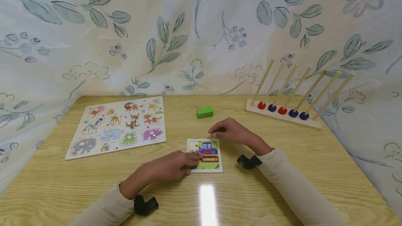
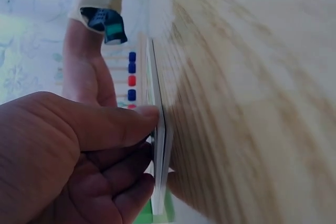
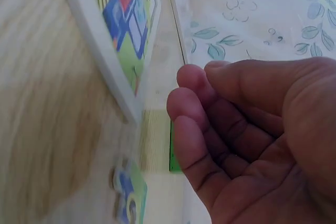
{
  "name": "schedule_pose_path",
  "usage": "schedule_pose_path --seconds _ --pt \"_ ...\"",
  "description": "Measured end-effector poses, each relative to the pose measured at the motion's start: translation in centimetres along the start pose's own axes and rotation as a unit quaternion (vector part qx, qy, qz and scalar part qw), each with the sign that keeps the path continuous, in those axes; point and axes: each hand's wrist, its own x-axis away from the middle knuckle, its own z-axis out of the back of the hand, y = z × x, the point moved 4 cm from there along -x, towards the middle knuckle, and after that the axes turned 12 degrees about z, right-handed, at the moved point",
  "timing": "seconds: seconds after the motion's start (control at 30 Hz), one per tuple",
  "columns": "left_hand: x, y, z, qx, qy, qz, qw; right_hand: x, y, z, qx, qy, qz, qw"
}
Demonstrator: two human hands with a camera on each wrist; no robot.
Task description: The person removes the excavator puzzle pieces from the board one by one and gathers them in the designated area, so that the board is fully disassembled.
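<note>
Puzzle [image 1: 209,147] lies flat on the table [image 1: 176,201], probably light, stiff and slightly slippery, best lifted by its pale, square rim [image 1: 221,161]. Left hand [image 1: 174,165] rests extended fingers on its smooth printed face; right hand [image 1: 233,132] curls loosely, apparently holding nothing, near a thin, jigsaw-cut piece [image 3: 133,192].

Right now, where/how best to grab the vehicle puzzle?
Likely mid right rim of the vehicle puzzle, coming from the right: that edge shows bare, while the left grip covers part of the left side. It's thin and flat, so pinch its edge, not its face.
</note>
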Motion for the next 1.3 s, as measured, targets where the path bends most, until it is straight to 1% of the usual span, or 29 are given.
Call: schedule_pose_path --seconds 0.1,0.2,0.33,0.43,0.53,0.63,0.73,0.97,1.07,1.17,1.3 --pt "0.1 0.3 0.0 -0.018 0.005 0.012 0.9997 -0.3 -0.4 -0.4 -0.009 -0.016 0.010 0.9998" --pt "0.1 0.5 0.0 -0.028 0.011 0.014 0.9994 -0.7 -0.6 -0.9 -0.010 -0.032 0.014 0.9993" --pt "0.2 0.7 0.1 -0.026 0.014 0.014 0.9995 -1.2 -0.9 -1.5 -0.012 -0.049 0.030 0.9983" --pt "0.1 0.8 0.1 -0.027 0.015 0.010 0.9995 -1.4 -1.1 -1.8 -0.020 -0.056 0.045 0.9972" --pt "-0.1 0.8 0.1 -0.023 0.014 -0.004 0.9996 -1.5 -1.3 -2.0 -0.023 -0.063 0.051 0.9964" --pt "-0.3 0.8 0.1 -0.020 0.016 -0.017 0.9995 -1.8 -1.4 -2.2 -0.017 -0.071 0.050 0.9961" --pt "-0.4 0.6 0.0 -0.019 0.015 -0.018 0.9995 -2.1 -1.2 -2.5 -0.014 -0.079 0.047 0.9957" --pt "-0.3 0.5 0.0 -0.005 0.014 -0.019 0.9997 -2.1 -1.0 -2.7 -0.036 -0.075 0.007 0.9965" --pt "-0.2 0.4 0.0 -0.003 0.014 -0.021 0.9997 -2.0 -0.8 -2.8 -0.034 -0.071 0.007 0.9969" --pt "-0.1 0.4 0.0 -0.005 0.016 -0.024 0.9996 -2.0 -0.8 -3.0 -0.027 -0.070 0.016 0.9971" --pt "0.0 0.4 0.1 -0.004 0.017 -0.026 0.9995 -2.2 -0.7 -3.3 -0.017 -0.077 0.017 0.9967"
